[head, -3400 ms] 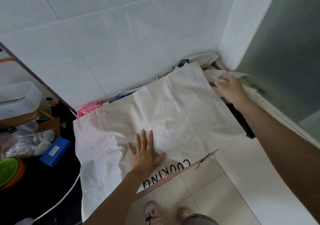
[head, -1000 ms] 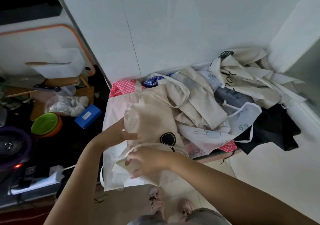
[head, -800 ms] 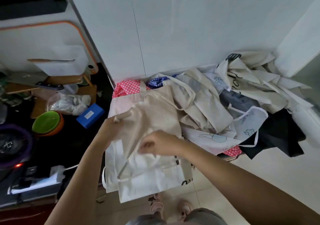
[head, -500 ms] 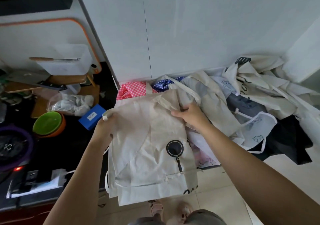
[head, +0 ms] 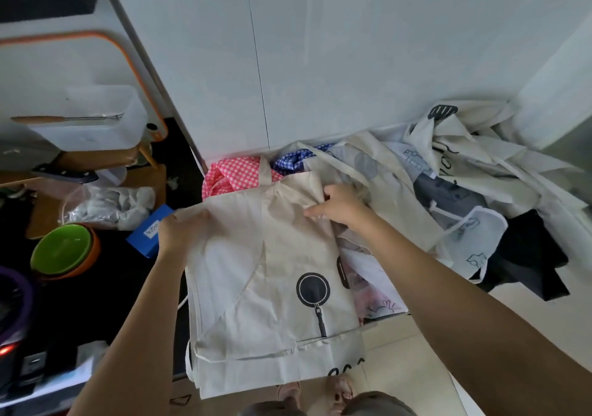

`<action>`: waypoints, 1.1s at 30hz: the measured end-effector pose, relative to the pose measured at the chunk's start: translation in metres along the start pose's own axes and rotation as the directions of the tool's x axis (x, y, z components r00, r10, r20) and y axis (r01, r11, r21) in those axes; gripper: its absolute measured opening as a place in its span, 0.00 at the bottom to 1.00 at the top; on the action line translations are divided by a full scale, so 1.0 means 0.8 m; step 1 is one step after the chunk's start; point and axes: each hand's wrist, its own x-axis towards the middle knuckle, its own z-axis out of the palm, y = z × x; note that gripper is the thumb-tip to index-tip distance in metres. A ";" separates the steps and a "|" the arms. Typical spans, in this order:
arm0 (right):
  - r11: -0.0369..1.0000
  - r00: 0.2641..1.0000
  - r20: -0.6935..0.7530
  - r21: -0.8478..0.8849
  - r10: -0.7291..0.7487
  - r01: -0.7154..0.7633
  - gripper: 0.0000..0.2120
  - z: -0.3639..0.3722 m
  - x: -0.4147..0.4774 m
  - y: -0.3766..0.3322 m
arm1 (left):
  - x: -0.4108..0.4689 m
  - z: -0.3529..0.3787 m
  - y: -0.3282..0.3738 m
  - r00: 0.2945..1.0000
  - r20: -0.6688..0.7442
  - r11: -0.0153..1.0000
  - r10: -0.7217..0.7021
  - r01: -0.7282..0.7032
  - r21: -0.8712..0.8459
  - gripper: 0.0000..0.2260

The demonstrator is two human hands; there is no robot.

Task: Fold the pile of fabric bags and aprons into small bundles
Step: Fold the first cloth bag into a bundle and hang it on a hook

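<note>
- Two bowls (head: 64,250), a green one inside an orange one, are sitting far left on the dark counter.
- Up behind them, a white box (head: 89,121) is carrying a thin stick with a wooden handle on its top.
- Next over, a clear bag (head: 109,206) with white stuff inside is lying beside a blue box (head: 149,231).
- Just past the blue box, the left hand (head: 181,234) is gripping the top left corner of the cream cloth (head: 256,255). Its fingers are curling round the corner, and the cloth is hiding most of them.
- In the middle, the cream cloth is lying flat between both hands. It is showing a black pan picture (head: 313,290). Its bottom end is hanging over the front edge, on top of another cream piece with black letters (head: 347,366).
- Behind its top edge, a pink checked cloth (head: 230,175) and a blue checked cloth (head: 293,159) are peeking out by the white wall.
- To the right of that, the right hand (head: 339,206) is pinching the cloth's top right edge, with its fingers bending in.
- Further right, the pile (head: 464,172) of cream bags and aprons is lying all jumbled in the corner.
- At the far right, a black cloth (head: 528,255) is hanging off the edge, partly under the pile.
</note>
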 end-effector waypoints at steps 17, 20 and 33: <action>0.998 0.887 -0.458 -0.044 -0.052 0.035 0.09 -0.150 0.040 -0.007 | -0.040 0.065 0.083 0.763 0.061 0.713 0.643 -0.626 0.314 0.16; 0.994 0.850 -0.519 -0.090 -0.093 0.054 0.20 -0.129 0.036 0.009 | -0.066 0.070 0.029 0.825 0.348 0.730 0.444 -0.559 0.393 0.17; 0.493 0.802 0.255 -0.677 -0.540 0.546 0.40 0.053 -0.115 0.136 | -0.050 0.053 -0.087 0.818 0.412 0.666 0.402 -0.570 0.482 0.35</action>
